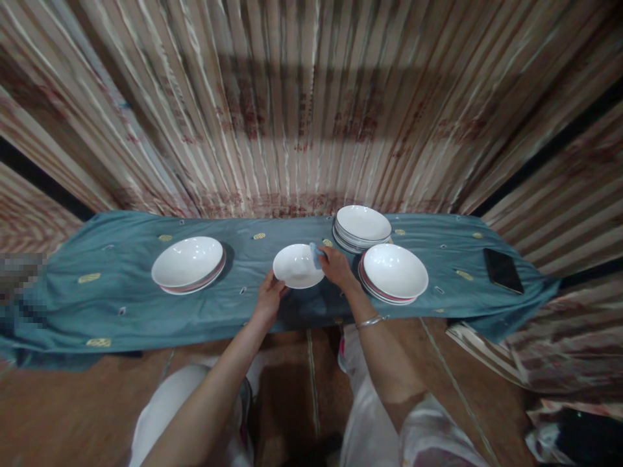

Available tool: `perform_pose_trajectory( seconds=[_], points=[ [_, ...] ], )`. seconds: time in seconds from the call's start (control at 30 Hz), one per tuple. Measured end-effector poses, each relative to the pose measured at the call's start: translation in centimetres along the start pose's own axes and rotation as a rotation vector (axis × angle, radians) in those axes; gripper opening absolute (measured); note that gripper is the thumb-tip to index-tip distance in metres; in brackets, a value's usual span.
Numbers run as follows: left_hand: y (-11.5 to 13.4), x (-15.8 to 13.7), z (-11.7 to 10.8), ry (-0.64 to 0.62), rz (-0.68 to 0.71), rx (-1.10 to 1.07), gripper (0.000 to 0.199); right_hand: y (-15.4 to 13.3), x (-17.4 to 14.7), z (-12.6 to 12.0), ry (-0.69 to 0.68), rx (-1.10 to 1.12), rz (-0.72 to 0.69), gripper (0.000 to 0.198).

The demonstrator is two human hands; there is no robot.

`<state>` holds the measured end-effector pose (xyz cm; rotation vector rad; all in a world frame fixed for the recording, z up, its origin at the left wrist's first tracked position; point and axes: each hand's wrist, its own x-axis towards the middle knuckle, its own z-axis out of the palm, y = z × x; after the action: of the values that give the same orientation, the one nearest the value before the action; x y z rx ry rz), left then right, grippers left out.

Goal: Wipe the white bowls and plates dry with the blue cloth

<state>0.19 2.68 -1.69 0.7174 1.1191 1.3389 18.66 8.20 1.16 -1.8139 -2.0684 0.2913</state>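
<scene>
A white plate (296,267) is held over the middle of the cloth-covered table. My left hand (270,293) grips its lower left rim. At the plate's right edge, my right hand (335,266) is closed on a light blue cloth (315,254), which touches the rim. Just right of that hand stands a stack of white plates (395,271), some with reddish edges. Behind it is another stack of white plates (363,224) with dark rims. A third stack (187,263) sits to the left.
The table wears a teal cloth (146,321) with yellow pineapple prints. A black phone (503,270) lies at its right end. Patterned curtains (302,117) hang directly behind the table. Below its front edge are my knees and the brown tiled floor (292,395).
</scene>
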Motion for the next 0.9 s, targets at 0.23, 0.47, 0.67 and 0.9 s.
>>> perform_pose_trajectory(
  seconds=[0.23,0.47,0.67,0.9],
  points=[
    [0.0,0.2,0.0,-0.009,0.016,0.019,0.041,1.3,-1.0,-0.3,-0.146,0.039,0.108,0.034],
    [0.4,0.1,0.0,0.007,0.022,0.036,0.039,1.1,-2.7,-0.7,-0.212,0.212,0.195,0.045],
    [1.9,-0.7,-0.6,0.066,0.055,0.06,0.046,0.0,-4.5,-0.8,-0.216,0.357,0.185,0.046],
    [5.3,-2.8,0.2,0.042,0.158,0.054,0.051,-1.1,-5.5,-3.4,-0.095,0.625,0.101,0.04]
  ],
)
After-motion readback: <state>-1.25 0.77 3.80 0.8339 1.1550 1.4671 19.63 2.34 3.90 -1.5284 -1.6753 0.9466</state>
